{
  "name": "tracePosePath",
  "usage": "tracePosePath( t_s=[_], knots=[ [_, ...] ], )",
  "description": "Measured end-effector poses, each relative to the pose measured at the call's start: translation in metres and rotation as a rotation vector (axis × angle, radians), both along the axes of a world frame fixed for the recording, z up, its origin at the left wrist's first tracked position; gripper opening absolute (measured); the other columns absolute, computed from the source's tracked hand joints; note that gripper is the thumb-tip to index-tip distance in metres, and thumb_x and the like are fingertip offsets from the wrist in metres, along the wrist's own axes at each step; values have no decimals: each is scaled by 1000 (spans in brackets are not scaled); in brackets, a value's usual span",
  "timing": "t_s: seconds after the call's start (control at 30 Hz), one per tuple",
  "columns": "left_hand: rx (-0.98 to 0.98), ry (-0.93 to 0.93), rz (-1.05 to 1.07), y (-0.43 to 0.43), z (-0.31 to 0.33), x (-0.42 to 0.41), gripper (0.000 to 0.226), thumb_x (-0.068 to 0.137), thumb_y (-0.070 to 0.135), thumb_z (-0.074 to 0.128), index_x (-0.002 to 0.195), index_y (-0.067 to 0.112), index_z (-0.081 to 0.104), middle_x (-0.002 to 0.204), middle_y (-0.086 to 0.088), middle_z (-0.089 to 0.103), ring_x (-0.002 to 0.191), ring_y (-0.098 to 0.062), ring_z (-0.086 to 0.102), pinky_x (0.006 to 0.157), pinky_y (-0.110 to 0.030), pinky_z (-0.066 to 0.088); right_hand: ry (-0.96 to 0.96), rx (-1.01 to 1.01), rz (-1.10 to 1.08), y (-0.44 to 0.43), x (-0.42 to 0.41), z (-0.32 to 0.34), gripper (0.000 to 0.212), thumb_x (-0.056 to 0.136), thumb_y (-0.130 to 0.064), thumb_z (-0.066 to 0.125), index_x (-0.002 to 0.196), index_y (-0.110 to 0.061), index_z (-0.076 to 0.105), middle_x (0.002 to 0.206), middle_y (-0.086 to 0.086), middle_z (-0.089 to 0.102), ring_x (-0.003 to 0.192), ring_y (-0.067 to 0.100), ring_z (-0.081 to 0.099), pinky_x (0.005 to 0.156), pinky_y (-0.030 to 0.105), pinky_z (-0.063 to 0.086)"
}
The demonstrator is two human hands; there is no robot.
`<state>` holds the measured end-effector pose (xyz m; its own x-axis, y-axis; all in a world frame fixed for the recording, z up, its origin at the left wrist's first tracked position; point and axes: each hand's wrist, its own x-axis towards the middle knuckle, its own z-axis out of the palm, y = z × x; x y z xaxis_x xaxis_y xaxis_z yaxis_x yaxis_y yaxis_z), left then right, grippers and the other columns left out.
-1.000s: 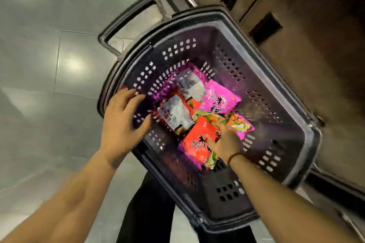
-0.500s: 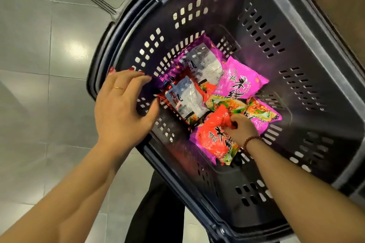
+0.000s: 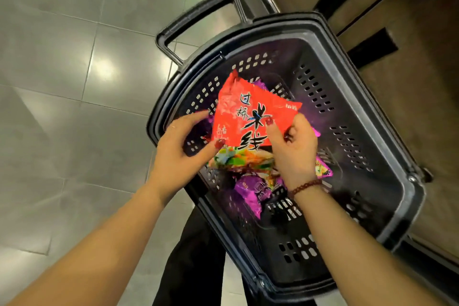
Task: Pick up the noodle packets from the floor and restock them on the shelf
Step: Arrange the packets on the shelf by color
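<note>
A red noodle packet (image 3: 248,117) with black characters is lifted above the black plastic basket (image 3: 387,146). My right hand (image 3: 293,149) pinches its right edge with thumb and fingers. My left hand (image 3: 178,154) holds its lower left side, thumb on the front. Below it, a purple packet (image 3: 250,194) lies on the basket floor, and the corner of another pink packet (image 3: 323,169) shows past my right wrist. Other packets are hidden behind the red one.
The basket stands on a grey tiled floor (image 3: 62,82), its long handle (image 3: 193,20) pointing up-left. Brown cardboard boxes (image 3: 409,45) on a low shelf fill the right side. My dark trouser leg (image 3: 188,263) is below the basket.
My right hand has lifted the red packet out of the pile. My left hand left the basket rim and took hold of the packet's left side.
</note>
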<state>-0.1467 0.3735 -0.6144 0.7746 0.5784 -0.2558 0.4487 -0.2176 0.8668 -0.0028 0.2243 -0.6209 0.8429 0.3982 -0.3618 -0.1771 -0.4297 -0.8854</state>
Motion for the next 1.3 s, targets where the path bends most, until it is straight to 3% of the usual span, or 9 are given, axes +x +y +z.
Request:
tracePosePath(
  t_s=[0.07, 0.13, 0.33, 0.6, 0.83, 0.97, 1.07, 1.2, 1.3],
  knots=[
    [-373, -80, 153, 3, 15, 4, 73, 64, 57, 79, 124, 25, 55, 119, 11, 66, 113, -9, 62, 92, -27, 51, 27, 80, 72, 29, -2, 20, 8, 90, -12, 66, 89, -16, 61, 87, 4, 69, 76, 15, 64, 72, 25, 54],
    [-473, -72, 260, 12, 23, 1, 74, 49, 50, 85, 114, 30, 56, 105, 14, 71, 99, -6, 67, 80, -22, 53, 78, 156, 151, 51, -7, 31, 9, 89, -13, 68, 91, -20, 63, 90, -2, 71, 83, 14, 66, 76, 29, 55],
    [-402, -55, 534, 44, 31, -36, 57, 52, 44, 81, 104, 29, 64, 97, 10, 74, 92, -10, 69, 77, -29, 57, 311, 189, 150, 78, -8, 25, 17, 92, -8, 62, 79, -18, 60, 74, -3, 68, 70, 7, 64, 66, 20, 51],
    [-384, -23, 677, 32, 12, -84, 44, 68, 19, 84, 103, 33, 62, 98, 13, 74, 95, -12, 70, 75, -24, 58, 321, -364, 226, 34, -15, -89, 22, 88, -16, 68, 109, -9, 66, 96, 1, 66, 93, 17, 62, 90, 32, 52],
    [-311, -59, 733, 24, 4, -83, 41, 66, 29, 77, 104, 34, 61, 95, 17, 74, 89, -6, 71, 71, -21, 58, 244, -626, 603, 28, -33, -180, 61, 89, -28, 65, 142, -6, 45, 147, 14, 44, 136, 29, 41, 112, 39, 33],
    [-275, -83, 742, 26, -5, -89, 60, 48, 65, 86, 101, 43, 68, 103, 12, 73, 96, -15, 71, 78, -36, 60, 2, -606, 641, 26, -57, -206, 73, 76, -37, 60, 136, 4, 48, 141, 25, 46, 135, 40, 39, 111, 45, 33],
    [-275, -111, 767, 27, -13, -90, 63, 44, 70, 85, 99, 45, 69, 102, 15, 73, 96, -12, 70, 81, -35, 59, -170, -604, 609, 16, -76, -228, 82, 74, -21, 68, 140, 14, 34, 147, 32, 35, 140, 47, 28, 116, 51, 25],
    [-272, -116, 767, 27, -16, -90, 63, 48, 67, 85, 102, 40, 69, 104, 11, 73, 99, -17, 69, 84, -39, 58, -116, -750, 590, 25, -62, -228, 91, 82, -19, 72, 152, -6, 15, 160, 11, 17, 148, 26, 13, 120, 35, 16],
    [-296, -101, 775, 27, -12, -86, 64, 44, 67, 86, 98, 37, 69, 98, 12, 74, 91, -10, 71, 76, -30, 59, -86, -757, 581, 32, -46, -220, 78, 75, -4, 69, 143, -7, 31, 143, 16, 42, 134, 33, 37, 110, 39, 34]
  ],
)
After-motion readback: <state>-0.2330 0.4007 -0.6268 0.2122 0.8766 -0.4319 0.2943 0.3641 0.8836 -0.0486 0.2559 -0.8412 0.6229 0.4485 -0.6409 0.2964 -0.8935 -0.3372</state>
